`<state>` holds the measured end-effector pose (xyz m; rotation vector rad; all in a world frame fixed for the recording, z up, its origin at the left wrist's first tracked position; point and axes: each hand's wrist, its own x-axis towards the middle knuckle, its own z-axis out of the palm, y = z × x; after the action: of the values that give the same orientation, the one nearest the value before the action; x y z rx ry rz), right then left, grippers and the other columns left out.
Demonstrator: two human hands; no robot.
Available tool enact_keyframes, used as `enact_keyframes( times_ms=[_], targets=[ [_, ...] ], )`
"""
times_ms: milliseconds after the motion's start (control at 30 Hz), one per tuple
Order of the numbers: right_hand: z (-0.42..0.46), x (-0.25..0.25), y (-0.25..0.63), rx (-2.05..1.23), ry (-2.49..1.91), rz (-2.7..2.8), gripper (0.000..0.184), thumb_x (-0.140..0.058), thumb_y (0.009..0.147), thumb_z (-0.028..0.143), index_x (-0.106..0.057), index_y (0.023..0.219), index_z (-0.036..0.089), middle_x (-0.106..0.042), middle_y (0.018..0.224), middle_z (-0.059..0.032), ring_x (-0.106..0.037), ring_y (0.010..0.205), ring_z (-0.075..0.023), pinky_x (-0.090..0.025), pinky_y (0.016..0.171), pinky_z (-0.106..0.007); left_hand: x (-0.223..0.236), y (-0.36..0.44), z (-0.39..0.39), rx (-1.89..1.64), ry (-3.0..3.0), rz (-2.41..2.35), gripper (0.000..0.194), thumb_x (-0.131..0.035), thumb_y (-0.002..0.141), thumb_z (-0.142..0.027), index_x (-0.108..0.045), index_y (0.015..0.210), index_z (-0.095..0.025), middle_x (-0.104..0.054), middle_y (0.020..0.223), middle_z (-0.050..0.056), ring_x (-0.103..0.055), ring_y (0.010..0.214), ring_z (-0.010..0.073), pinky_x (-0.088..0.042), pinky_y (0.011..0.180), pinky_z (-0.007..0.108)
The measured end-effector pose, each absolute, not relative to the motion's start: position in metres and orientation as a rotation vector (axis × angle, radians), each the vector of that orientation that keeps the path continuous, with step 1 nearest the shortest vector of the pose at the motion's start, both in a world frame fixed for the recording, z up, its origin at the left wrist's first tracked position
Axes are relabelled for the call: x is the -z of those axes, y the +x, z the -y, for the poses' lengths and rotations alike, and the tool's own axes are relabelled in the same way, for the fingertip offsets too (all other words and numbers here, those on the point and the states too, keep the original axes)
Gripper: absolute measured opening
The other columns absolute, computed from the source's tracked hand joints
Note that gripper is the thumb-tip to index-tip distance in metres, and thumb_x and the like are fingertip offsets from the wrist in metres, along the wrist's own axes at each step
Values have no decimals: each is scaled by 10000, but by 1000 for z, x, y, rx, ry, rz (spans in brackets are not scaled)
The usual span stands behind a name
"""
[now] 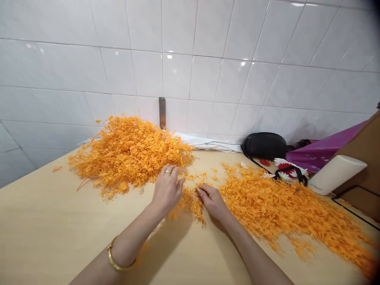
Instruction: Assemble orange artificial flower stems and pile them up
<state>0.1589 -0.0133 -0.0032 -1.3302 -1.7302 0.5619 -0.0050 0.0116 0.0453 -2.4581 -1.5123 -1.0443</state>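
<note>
A sprig of orange artificial flowers (190,202) hangs between my hands above the table. My left hand (168,184), wearing a ring, has its fingers curled at the sprig's upper left side. Closed on the sprig's right side is my right hand (211,198), with thumb and fingertips pinched together. Behind my left hand rises a large heap of the same orange sprigs (127,152). To the right of my right hand, a second orange pile (276,202) spreads along the table. What the left fingertips grip is partly hidden by the hand.
The pale wooden table (59,221) meets a white tiled wall (178,75). At the back right are a black pouch (264,145), a white bottle (337,174) lying tilted, purple sheeting (323,148) and a brown cardboard box (363,162). White cloth (210,142) runs along the wall.
</note>
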Motion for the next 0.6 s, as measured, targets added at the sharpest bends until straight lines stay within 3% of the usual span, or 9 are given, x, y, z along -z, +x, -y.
enact_keyframes(
  times_ms=[100,200,300,467,600],
  targets=[
    [19,0,154,-443,-1288,1921,277,-351,827,213,-360,552,187,-438,575,16,-403,543,-105,-312,530,-229,-35,11,-13,1167,-2727,1462,335,-382,798,-282,-482,1084,-141,-540,1074,128,-421,1072,240,-349,865,358],
    [20,1,160,-349,-1317,2053,229,-356,816,170,-412,595,181,-476,652,-5,-436,605,-116,-339,570,-230,-27,18,-16,1260,-2935,1597,231,-388,785,-301,-565,846,-165,-589,775,58,-522,766,179,-393,699,290],
    [14,7,177,-141,-1496,2036,173,-360,812,155,-502,715,173,-503,752,-43,-468,732,-152,-362,662,-259,-23,12,-18,1481,-3004,1729,222,-407,763,-315,-507,631,-167,-473,573,-12,-439,583,120,-349,574,235],
    [6,10,187,35,-1605,1768,204,-329,826,171,-533,819,154,-518,794,-82,-477,785,-186,-369,713,-297,-17,4,-16,1795,-2997,2027,251,-416,744,-345,-381,564,-173,-275,500,-59,-266,464,75,-231,453,205],
    [15,-2,168,-71,-1427,1589,223,-335,847,268,-532,810,171,-543,788,-64,-494,747,-175,-377,674,-286,-8,11,-13,1769,-3002,1981,240,-414,740,-324,-390,560,-168,-323,509,-51,-304,491,78,-247,477,203]
  ],
)
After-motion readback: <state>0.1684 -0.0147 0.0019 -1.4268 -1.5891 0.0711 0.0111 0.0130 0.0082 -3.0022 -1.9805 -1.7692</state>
